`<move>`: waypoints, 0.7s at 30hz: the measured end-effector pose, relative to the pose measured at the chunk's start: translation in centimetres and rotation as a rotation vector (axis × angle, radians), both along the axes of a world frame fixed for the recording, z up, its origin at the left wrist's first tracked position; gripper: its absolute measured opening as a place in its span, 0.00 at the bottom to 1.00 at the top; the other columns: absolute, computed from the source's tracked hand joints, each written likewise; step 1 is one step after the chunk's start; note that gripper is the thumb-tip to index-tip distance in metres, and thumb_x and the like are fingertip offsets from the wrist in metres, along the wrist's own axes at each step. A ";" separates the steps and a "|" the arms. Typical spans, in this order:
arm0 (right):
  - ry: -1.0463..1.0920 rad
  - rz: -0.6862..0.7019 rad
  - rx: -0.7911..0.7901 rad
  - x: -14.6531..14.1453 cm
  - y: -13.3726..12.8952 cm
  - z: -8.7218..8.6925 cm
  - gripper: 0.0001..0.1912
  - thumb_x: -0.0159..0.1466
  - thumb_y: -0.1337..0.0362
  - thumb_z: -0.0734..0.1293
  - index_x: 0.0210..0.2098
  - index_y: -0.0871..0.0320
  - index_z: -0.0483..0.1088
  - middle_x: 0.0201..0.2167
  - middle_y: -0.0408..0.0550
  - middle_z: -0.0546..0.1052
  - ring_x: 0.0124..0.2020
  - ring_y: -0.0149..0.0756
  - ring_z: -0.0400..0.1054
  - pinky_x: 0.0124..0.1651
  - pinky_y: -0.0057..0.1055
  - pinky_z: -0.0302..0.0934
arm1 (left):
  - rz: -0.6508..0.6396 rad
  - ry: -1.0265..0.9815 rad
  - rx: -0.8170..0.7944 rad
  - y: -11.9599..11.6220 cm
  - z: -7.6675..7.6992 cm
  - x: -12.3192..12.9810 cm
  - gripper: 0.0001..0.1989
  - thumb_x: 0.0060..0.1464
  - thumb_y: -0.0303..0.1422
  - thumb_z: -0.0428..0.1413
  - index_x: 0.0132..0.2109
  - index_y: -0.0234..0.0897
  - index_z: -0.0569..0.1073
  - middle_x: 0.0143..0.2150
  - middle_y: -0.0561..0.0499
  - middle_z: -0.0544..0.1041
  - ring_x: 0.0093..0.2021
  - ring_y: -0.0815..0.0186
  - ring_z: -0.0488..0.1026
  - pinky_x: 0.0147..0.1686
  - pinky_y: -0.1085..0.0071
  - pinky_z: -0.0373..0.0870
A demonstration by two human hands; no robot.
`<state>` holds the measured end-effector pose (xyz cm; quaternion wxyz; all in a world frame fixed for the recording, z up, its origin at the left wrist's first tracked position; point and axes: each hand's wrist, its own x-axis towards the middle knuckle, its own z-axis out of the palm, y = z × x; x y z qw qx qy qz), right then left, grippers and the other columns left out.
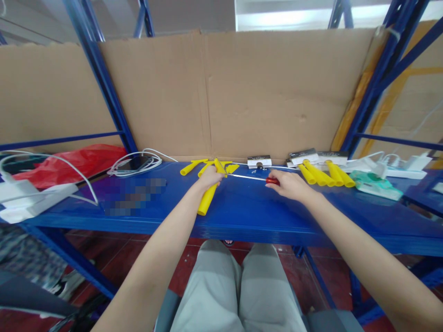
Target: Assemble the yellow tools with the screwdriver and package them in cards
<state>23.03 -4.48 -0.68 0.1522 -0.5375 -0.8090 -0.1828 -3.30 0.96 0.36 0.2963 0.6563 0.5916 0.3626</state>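
My left hand (pixel 212 177) is closed around a yellow tube-shaped piece (pixel 207 201), whose wide end points toward me. My right hand (pixel 289 183) grips the red handle of a screwdriver (pixel 251 177). The long metal shaft runs left across the bench, its tip close to the upper end of the yellow piece. Whether the tip touches it, I cannot tell. Beyond my left hand lie more yellow tube pieces (pixel 189 168). Several similar yellow pieces (pixel 317 176) lie side by side to the right of my right hand.
The blue bench (pixel 242 212) backs onto a cardboard wall (pixel 270 92). Small black-and-white boxes (pixel 259 162) stand along it. At left are a coiled white cable (pixel 155 162), a red bag (pixel 83 161) and a power strip (pixel 38 203). A green-and-white packet (pixel 377 184) lies at right.
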 end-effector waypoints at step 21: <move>-0.041 -0.025 -0.010 0.5 0.4 -0.2 0.09 0.64 0.60 0.64 0.41 0.57 0.69 0.35 0.50 0.79 0.34 0.40 0.72 0.32 0.30 0.56 | -0.005 0.247 0.035 -0.5 0.1 0.1 0.09 0.46 0.25 0.56 0.21 0.35 0.67 0.16 0.53 0.68 0.20 0.68 0.69 0.22 0.75 0.61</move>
